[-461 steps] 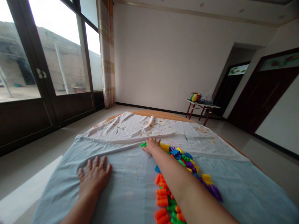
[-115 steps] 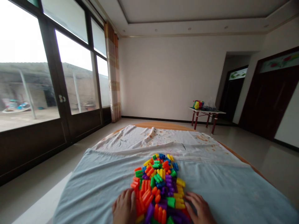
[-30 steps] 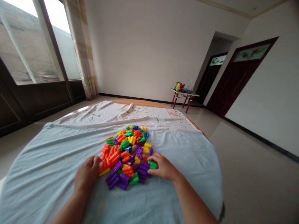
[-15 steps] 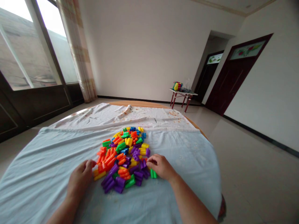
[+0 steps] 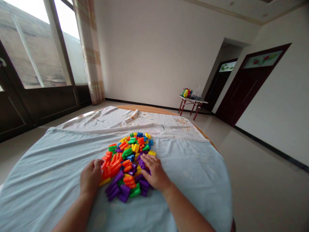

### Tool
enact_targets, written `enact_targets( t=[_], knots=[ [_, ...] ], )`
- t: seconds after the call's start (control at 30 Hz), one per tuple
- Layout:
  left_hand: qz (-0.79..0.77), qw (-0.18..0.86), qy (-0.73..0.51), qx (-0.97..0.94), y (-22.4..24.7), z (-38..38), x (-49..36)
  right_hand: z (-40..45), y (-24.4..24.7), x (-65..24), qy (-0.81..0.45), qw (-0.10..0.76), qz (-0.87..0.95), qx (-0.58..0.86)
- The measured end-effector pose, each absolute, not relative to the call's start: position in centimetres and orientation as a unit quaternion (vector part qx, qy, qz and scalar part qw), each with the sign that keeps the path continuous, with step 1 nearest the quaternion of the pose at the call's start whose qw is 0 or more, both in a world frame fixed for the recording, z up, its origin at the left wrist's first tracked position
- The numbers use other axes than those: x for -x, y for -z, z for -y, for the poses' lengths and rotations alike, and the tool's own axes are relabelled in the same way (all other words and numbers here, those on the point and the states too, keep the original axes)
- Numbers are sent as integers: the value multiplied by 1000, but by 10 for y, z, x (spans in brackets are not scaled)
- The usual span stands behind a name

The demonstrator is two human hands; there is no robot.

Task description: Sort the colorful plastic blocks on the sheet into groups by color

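Observation:
A pile of plastic building pieces shaped like joined tubes lies on the light blue cloth (image 5: 60, 167). Along the pile's left edge, my left hand (image 5: 90, 177) is cupped against the orange pieces (image 5: 113, 165), its fingers partly hidden and no piece visible in its grip. My right hand (image 5: 156, 171) lies palm down over the right side, fingers stretched and apart, touching a purple piece (image 5: 142, 164) and covering others. Closer to me are more purple pieces (image 5: 124, 192) and a green piece (image 5: 135, 190). Yellow, blue and green ones sit at the far end.
A whitish stained cloth (image 5: 156, 124) covers the far part of the round table, whose wooden rim (image 5: 149, 109) shows behind it. Beyond, a small table (image 5: 193, 99) bears a colourful bag (image 5: 187, 93) and a clear plastic bag (image 5: 198, 92).
My right hand has moved left and away from me onto the purple pieces, its fingers now spread. My left hand has shifted right against the orange pieces. The view has turned slightly.

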State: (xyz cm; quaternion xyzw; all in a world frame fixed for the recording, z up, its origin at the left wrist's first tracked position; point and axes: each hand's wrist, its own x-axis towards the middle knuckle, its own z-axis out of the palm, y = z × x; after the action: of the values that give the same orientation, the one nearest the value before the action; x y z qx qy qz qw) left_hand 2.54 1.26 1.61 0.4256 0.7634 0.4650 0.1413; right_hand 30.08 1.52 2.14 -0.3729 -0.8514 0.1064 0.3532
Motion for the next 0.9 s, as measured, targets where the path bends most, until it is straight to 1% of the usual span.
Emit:
enact_targets(
  t=[0.07, 0.13, 0.23, 0.33, 0.4, 0.5, 0.57, 0.63, 0.7, 0.8, 0.9],
  knots=[
    [-762, 151, -464, -426, -14, -11, -26, -16, -20, -298, -99, 340, 858, 372],
    [-762, 162, -464, -422, -13, -10, -25, -19, -19, -302, -103, 351, 850, 379],
    [-762, 171, -466, -416, -15, -9, -23, -26, -20, -319, -113, 407, 807, 413],
    [-762, 179, -466, -412, -17, -10, -23, -35, -19, -344, -104, 453, 740, 486],
    [-761, 183, -467, -412, -18, -11, -23, -39, -15, -361, -96, 450, 713, 528],
    [-756, 187, -471, -413, -17, -11, -22, -34, -3, -382, -102, 408, 718, 555],
    [-753, 195, -477, -410, -14, -10, -20, -27, 5, -392, -128, 383, 732, 549],
    [-748, 205, -483, -406, -11, -9, -16, -21, 11, -400, -156, 385, 738, 532],
    [-743, 211, -488, -406, -10, -8, -14, -18, 16, -405, -168, 410, 729, 522],
    [-738, 185, -485, -430, -23, -5, -20, -22, 22, -410, -155, 465, 686, 537],
    [-699, 167, -503, -480, -60, 10, -48, -29, 26, -410, -152, 501, 650, 552]
  ],
)
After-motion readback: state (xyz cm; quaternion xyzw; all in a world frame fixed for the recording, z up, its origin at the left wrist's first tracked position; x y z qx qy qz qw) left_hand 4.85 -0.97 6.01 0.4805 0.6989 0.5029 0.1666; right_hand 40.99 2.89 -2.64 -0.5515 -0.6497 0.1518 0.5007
